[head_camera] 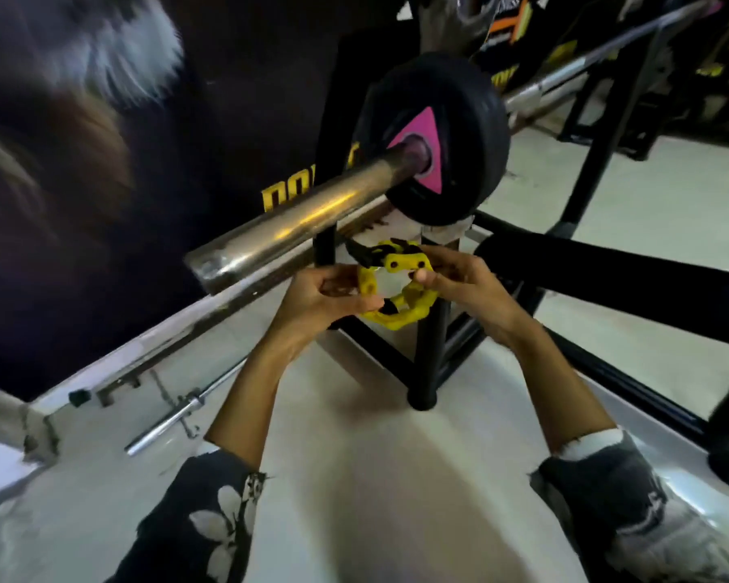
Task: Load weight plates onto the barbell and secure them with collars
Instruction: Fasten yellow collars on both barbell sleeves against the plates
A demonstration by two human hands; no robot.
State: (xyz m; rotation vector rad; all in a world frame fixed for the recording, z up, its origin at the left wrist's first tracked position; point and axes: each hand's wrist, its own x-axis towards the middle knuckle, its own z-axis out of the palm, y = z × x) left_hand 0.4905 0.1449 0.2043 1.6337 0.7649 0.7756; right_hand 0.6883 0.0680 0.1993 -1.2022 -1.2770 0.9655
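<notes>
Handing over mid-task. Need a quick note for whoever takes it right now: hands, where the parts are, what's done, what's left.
Left hand: grips the left side of the yellow collar.
Right hand: pinches the collar's right side, near the hinge.
Collar: held in the air just below the free end of the barbell sleeve, not on it. I can't tell the latch state.
Black plates: on the sleeve, pushed well inboard. The count is unclear.
Done: this end is loaded.
Left: slide the collar onto the sleeve up to the plates and clamp it. The far end is not in view, so check it.
</notes>
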